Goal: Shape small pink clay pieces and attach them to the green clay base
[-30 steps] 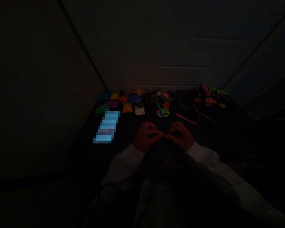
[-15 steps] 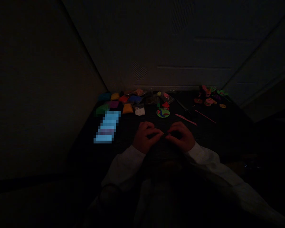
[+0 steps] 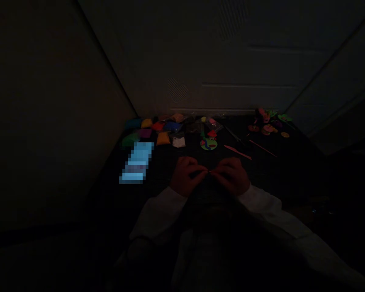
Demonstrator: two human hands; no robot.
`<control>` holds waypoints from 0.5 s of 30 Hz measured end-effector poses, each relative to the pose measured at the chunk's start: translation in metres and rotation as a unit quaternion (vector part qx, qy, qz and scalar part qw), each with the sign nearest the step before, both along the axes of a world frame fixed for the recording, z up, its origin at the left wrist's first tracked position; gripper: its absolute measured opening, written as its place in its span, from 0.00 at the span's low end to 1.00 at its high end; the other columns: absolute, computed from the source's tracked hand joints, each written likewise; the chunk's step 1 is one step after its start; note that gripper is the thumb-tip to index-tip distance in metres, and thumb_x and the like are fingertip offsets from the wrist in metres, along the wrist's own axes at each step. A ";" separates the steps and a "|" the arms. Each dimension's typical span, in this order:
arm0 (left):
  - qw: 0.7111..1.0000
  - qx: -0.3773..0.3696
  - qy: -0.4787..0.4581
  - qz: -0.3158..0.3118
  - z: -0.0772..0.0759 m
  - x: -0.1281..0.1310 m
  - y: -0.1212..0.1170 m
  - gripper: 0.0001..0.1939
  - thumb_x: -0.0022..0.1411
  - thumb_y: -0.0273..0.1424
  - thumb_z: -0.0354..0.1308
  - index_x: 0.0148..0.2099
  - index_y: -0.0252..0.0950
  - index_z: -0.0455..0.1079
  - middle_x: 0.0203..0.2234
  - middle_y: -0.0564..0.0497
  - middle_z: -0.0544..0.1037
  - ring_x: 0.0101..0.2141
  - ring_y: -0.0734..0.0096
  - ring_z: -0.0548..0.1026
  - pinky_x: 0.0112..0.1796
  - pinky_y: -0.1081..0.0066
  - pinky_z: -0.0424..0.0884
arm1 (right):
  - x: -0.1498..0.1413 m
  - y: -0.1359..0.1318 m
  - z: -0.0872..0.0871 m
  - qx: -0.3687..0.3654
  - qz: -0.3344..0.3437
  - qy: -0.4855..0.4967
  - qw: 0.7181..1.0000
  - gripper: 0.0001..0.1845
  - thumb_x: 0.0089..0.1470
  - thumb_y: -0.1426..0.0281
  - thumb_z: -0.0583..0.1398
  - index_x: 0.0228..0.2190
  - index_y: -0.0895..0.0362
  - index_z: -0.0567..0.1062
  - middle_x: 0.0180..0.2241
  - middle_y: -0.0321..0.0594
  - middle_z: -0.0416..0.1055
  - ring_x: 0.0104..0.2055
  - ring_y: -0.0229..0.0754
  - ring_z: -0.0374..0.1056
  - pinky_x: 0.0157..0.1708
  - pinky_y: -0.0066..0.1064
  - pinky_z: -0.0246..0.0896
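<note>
The scene is very dark. My left hand and my right hand meet over a dark surface, fingers curled and fingertips pinched together on a tiny piece too small to name. Both wrists wear white sleeves. Just beyond the hands lies a round green clay figure with red bits. A thin pink modelling tool lies to its right.
Several small bags of coloured clay are spread at the back left. A lit blurred screen lies left of my hands. More small clay pieces and a thin stick sit at the back right. Walls close in behind.
My right hand's fingers have closed down tighter toward the left fingertips. Both hands stay in the same spot.
</note>
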State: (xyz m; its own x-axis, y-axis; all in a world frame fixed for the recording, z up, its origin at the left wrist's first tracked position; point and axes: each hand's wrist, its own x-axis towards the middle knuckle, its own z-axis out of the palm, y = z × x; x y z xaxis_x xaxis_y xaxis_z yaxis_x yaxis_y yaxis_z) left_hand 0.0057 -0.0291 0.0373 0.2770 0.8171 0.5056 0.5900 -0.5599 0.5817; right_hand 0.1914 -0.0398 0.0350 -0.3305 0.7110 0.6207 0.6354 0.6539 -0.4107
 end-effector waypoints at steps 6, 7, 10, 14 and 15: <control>0.993 -0.099 -0.050 -0.030 0.001 -0.003 0.002 0.07 0.49 0.35 0.56 0.28 0.39 0.72 0.27 0.52 0.70 0.32 0.72 0.68 0.36 0.69 0.65 | 0.005 -0.007 -0.001 0.126 -0.013 -0.093 0.988 0.11 0.46 0.68 0.57 0.36 0.44 0.71 0.28 0.34 0.69 0.33 0.37 0.61 0.37 0.37 0.45; 0.992 -0.111 -0.052 -0.035 0.001 -0.003 0.002 0.07 0.49 0.35 0.56 0.27 0.39 0.72 0.27 0.52 0.70 0.32 0.72 0.68 0.36 0.68 0.65 | 0.005 -0.008 -0.001 0.140 -0.017 -0.100 0.985 0.12 0.46 0.68 0.58 0.36 0.44 0.71 0.27 0.34 0.69 0.33 0.37 0.61 0.37 0.37 0.45; 0.988 -0.138 -0.052 -0.045 0.002 -0.004 0.003 0.08 0.49 0.36 0.55 0.26 0.39 0.73 0.28 0.52 0.70 0.34 0.71 0.68 0.37 0.68 0.65 | 0.004 -0.010 0.000 0.162 -0.013 -0.105 0.981 0.14 0.46 0.69 0.58 0.37 0.44 0.70 0.27 0.33 0.70 0.33 0.37 0.61 0.37 0.37 0.44; 0.986 -0.150 -0.054 -0.054 0.001 -0.003 0.004 0.07 0.49 0.35 0.56 0.26 0.39 0.73 0.28 0.52 0.69 0.34 0.71 0.68 0.38 0.68 0.64 | 0.003 -0.010 -0.002 0.140 -0.004 -0.108 0.984 0.16 0.47 0.70 0.57 0.39 0.41 0.68 0.29 0.32 0.70 0.33 0.37 0.61 0.38 0.37 0.43; 0.986 -0.150 -0.055 -0.057 0.001 -0.003 0.004 0.07 0.48 0.35 0.56 0.26 0.39 0.73 0.28 0.52 0.69 0.34 0.71 0.68 0.38 0.68 0.64 | 0.004 -0.010 -0.003 0.139 -0.002 -0.112 0.984 0.16 0.47 0.70 0.57 0.39 0.40 0.68 0.29 0.31 0.70 0.33 0.37 0.61 0.38 0.37 0.43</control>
State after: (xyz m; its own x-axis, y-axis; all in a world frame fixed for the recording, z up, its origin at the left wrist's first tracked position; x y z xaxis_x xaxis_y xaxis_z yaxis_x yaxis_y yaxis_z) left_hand 0.0031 -0.0251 0.0381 0.3324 0.9013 0.2780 0.4577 -0.4118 0.7880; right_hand 0.1949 -0.0493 0.0324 -0.4787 0.5254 0.7034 0.6932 0.7179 -0.0645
